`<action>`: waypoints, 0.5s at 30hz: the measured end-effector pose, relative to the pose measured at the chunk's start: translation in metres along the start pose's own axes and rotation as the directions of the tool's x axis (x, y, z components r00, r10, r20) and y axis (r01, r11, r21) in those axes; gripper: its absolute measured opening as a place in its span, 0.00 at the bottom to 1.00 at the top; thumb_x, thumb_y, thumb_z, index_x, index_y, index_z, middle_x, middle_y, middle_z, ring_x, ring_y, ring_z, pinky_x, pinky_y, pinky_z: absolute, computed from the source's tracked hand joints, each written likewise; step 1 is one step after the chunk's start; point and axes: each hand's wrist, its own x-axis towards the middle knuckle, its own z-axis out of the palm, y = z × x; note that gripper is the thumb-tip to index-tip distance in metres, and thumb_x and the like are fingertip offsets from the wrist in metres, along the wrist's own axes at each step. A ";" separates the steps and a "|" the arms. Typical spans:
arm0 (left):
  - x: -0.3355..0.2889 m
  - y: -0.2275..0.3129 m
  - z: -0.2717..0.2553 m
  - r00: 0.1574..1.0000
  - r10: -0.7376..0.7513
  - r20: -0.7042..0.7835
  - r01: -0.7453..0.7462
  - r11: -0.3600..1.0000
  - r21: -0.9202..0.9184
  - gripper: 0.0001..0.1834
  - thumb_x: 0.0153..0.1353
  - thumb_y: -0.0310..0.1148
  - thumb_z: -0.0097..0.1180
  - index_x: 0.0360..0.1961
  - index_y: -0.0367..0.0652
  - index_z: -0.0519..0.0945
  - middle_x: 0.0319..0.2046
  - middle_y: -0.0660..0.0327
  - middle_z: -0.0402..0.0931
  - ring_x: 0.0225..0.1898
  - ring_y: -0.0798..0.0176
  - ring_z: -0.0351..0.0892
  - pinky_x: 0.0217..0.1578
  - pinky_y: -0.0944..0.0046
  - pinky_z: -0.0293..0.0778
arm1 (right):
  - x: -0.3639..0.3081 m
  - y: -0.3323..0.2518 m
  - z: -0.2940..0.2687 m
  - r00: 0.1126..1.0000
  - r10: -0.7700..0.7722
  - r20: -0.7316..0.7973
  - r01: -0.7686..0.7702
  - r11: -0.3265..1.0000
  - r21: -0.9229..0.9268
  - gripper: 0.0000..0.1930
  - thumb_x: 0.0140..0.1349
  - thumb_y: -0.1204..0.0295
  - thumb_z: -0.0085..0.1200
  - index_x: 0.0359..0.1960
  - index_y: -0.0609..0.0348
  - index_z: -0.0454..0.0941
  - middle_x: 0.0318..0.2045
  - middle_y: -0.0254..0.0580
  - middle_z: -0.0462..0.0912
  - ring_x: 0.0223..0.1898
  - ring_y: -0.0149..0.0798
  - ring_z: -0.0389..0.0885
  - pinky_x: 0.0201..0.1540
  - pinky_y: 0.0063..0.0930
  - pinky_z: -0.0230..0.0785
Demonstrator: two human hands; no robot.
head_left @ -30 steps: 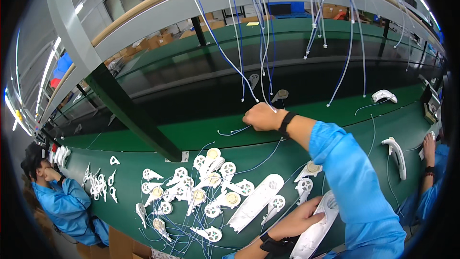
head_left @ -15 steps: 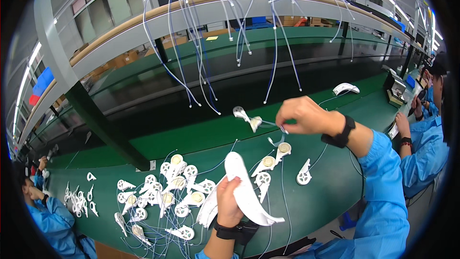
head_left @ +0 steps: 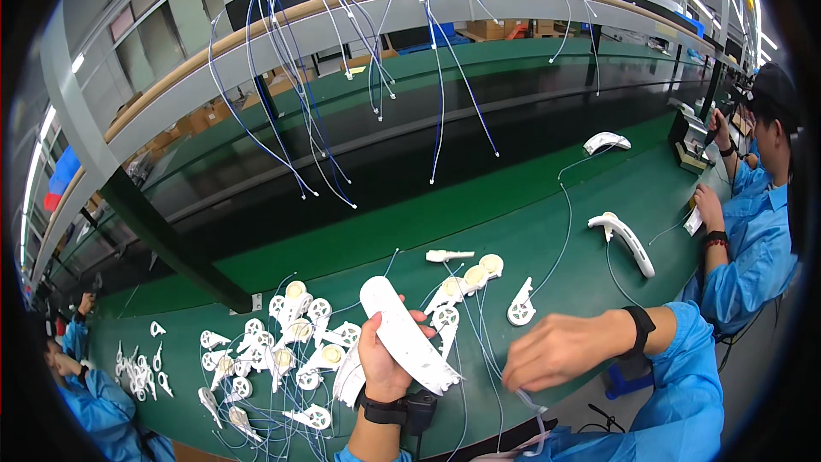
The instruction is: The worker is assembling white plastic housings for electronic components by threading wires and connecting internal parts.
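My left hand (head_left: 386, 361) grips a long, curved white plastic shell (head_left: 409, 334), thumb on its front and fingertips showing behind. A second white shell piece (head_left: 349, 374) sticks out beside that hand, partly hidden. Lower right of it, my right hand (head_left: 556, 351) is closed above the bench's front edge. Its fingertips pinch a thin pale cable (head_left: 489, 358), and a whitish strip (head_left: 535, 405) hangs below them. Between the hands and beyond lie white arms with round cream pads (head_left: 476, 276). A small white piece (head_left: 450, 255) rests behind them.
Tangled white wheel-ended parts with cables (head_left: 291, 346) cover the left bench. A single such part (head_left: 520, 308), a curved headband-like piece (head_left: 629, 244) and another shell (head_left: 607, 142) lie to the right. Cables (head_left: 440, 103) hang from the overhead rail. Co-workers in blue sit either side.
My right hand has come down and toward me from the far parts. The left hand still holds the shell, now turned slightly. A curved headband-like piece shows at the right, where my arm was.
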 end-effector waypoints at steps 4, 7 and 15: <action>-0.001 0.001 -0.002 0.999 -0.009 0.051 0.010 1.000 -0.021 0.27 0.60 0.46 0.45 0.53 0.36 0.70 0.34 0.46 0.77 0.29 0.47 0.81 0.31 0.54 0.77 | 0.011 0.011 -0.014 0.931 0.153 0.332 -0.253 0.925 0.283 0.25 0.59 0.64 0.61 0.58 0.56 0.72 0.49 0.41 0.81 0.41 0.40 0.82 0.44 0.37 0.74; -0.001 -0.002 -0.003 0.994 -0.057 0.091 0.057 0.998 -0.003 0.27 0.59 0.46 0.44 0.53 0.36 0.70 0.35 0.46 0.77 0.29 0.46 0.80 0.31 0.53 0.78 | 0.013 0.055 -0.025 0.959 0.285 0.011 -0.269 0.891 0.366 0.16 0.60 0.65 0.61 0.47 0.58 0.80 0.39 0.40 0.85 0.36 0.35 0.84 0.37 0.30 0.74; -0.003 -0.008 -0.003 0.993 -0.070 0.092 0.062 0.994 0.088 0.26 0.55 0.43 0.44 0.43 0.26 0.73 0.36 0.47 0.77 0.31 0.49 0.80 0.33 0.55 0.77 | 0.063 0.153 -0.008 0.738 0.572 -0.359 -0.592 0.803 0.061 0.15 0.52 0.78 0.57 0.44 0.56 0.81 0.40 0.40 0.85 0.42 0.42 0.83 0.44 0.35 0.75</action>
